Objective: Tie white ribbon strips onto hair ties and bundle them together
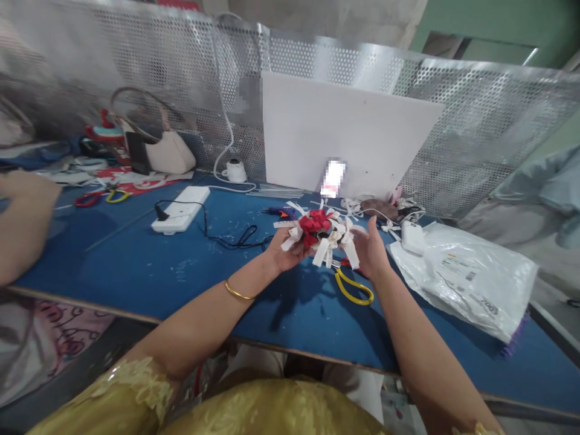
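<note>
A bundle of red and white ribbon pieces (pixel 316 226) is held up above the blue table, its white strips sticking out all round. My left hand (pixel 286 249) grips it from the left, with fingers partly hidden under the ribbon. On the other side my right hand (pixel 372 251) supports the bundle with its fingers behind it and its thumb raised. Scissors with yellow handles (pixel 354 289) lie on the table just below the bundle, partly covered. Behind my left hand lies a blue glue gun (pixel 278 211).
A white power strip (pixel 182 208) with a black cord lies to the left. A lit phone (pixel 333 178) leans on a white board (pixel 344 127). At right is a plastic mailing bag (pixel 471 272) under a white charger (pixel 412 237). Another person's arm (pixel 25 223) rests far left, near a handbag (pixel 170 151).
</note>
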Demonstrator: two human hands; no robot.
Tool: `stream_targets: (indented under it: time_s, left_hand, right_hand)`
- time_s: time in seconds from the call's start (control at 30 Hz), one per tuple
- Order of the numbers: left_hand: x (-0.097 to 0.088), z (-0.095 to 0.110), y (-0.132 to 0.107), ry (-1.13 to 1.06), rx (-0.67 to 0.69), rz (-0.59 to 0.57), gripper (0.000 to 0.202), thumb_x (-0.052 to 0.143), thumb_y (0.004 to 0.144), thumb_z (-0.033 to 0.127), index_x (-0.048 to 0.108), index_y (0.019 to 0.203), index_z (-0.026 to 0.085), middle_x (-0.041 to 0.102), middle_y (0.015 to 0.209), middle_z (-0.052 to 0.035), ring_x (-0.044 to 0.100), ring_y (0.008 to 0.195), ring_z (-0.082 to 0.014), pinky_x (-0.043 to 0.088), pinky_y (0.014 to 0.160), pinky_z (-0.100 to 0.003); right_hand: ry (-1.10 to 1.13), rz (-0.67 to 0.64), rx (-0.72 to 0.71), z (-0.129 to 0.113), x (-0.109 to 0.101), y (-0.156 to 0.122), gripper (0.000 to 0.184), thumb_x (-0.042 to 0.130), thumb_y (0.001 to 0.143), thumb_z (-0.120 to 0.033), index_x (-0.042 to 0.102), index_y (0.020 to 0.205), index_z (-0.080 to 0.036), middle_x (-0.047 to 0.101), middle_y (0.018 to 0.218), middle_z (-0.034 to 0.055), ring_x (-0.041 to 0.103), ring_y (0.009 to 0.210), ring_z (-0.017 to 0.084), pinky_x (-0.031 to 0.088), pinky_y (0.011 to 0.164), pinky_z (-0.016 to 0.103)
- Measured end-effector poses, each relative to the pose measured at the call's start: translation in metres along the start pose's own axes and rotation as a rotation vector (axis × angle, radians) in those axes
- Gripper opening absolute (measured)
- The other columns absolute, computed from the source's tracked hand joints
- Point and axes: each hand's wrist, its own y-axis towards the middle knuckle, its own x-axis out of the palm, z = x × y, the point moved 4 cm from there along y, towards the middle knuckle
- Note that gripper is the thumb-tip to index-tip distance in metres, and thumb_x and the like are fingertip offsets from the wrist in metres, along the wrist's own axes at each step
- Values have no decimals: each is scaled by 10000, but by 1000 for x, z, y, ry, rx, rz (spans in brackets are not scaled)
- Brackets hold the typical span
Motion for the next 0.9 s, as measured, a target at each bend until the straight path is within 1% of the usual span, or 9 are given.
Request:
stream_targets:
  time_s: [0.1, 0.17, 0.27, 0.33, 0.5, 0.63, 0.73, 0.8, 0.9]
  left_hand:
    - [-1, 4, 2, 2, 78, 23, 185, 459, 768, 158, 629, 839, 143, 665, 664, -47, 626, 551, -161, 543, 560, -286]
    - [-2, 4, 4, 21, 128, 52, 174, 485, 763, 166, 619, 873, 160, 663, 676, -28, 633, 575, -163, 552, 599, -310]
    - [-2, 1, 5, 55, 134, 81, 138, 509, 780, 216, 612, 856, 165, 650, 654, -16, 628, 566, -162, 552, 605, -315]
    - [0, -1, 3, 55, 115, 78, 137, 498, 800, 234, 610, 826, 160, 645, 649, -18, 617, 551, -153, 539, 570, -288]
    - [3, -4, 0, -6, 75, 41, 265, 455, 858, 342, 605, 775, 139, 616, 595, -32, 573, 489, -136, 503, 514, -259]
    - [-11, 1, 5, -1, 113, 171, 375, 409, 876, 431, 608, 843, 115, 650, 704, -79, 608, 551, -158, 514, 531, -279]
    - [-21, 5, 8, 35, 134, 282, 392, 462, 854, 465, 598, 891, 99, 663, 838, -117, 645, 674, -172, 528, 577, -273]
    - [-22, 5, 7, 63, 128, 305, 383, 500, 837, 465, 598, 902, 102, 660, 877, -120, 652, 723, -178, 530, 599, -271]
    - [-17, 0, 2, 98, 64, 295, 356, 527, 829, 439, 611, 905, 102, 656, 864, -101, 652, 739, -171, 527, 606, -262]
  right_hand:
    - [-35, -106, 101, 6, 6, -1, 608, 477, 705, -758, 650, 849, -193, 683, 836, 83, 645, 807, 242, 523, 642, 333]
    - [-68, -176, 147, 12, 12, -2, 532, 548, 721, -676, 657, 896, -186, 688, 868, 81, 648, 802, 227, 529, 666, 326]
    - [-92, -119, 123, 20, 12, 0, 297, 698, 686, -418, 656, 857, -178, 690, 788, 53, 643, 695, 181, 526, 629, 283]
    - [-65, -60, 106, 24, 9, 3, 192, 700, 666, -287, 647, 805, -166, 676, 709, 32, 618, 600, 148, 515, 575, 251]
    - [48, -16, 106, 25, 5, 6, 68, 605, 706, -210, 608, 743, -153, 631, 587, 7, 567, 496, 122, 494, 501, 224]
    - [127, 119, 50, 13, 2, 3, 70, 554, 715, -146, 596, 771, -155, 634, 602, 4, 572, 501, 120, 514, 513, 225]
    - [125, 202, 2, -4, -6, 6, 55, 538, 738, -124, 579, 756, -156, 601, 562, -16, 519, 436, 88, 486, 455, 188]
    - [92, 244, -23, -19, -16, 11, 38, 545, 757, -131, 568, 757, -161, 583, 550, -22, 504, 423, 83, 468, 426, 177]
    - [47, 315, -74, -46, -43, 22, 65, 519, 783, -121, 537, 740, -166, 564, 544, -22, 509, 428, 89, 463, 416, 181]
